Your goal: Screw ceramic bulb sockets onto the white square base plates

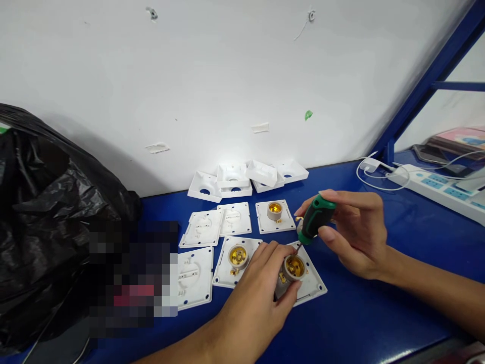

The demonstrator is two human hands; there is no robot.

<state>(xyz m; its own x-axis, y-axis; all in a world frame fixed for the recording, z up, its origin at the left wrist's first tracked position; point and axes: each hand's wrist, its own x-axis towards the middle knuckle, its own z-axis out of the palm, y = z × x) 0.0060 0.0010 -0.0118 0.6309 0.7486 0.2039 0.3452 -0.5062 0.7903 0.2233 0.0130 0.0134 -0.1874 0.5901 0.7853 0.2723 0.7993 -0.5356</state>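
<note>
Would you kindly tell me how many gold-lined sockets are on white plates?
3: one socket in the left hand, another to its left, another farther back; the screwdriver may hide more.

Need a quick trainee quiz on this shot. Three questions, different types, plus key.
1. Which hand grips the screwdriver? A) left B) right C) both
2. True or false: the screwdriver's tip points down at the gold-lined socket between the left hand's thumb and fingers.
3. How many of the flat white plates in view carry a round socket?

Key: 1. B, the right hand. 2. True. 3. Three.
</note>
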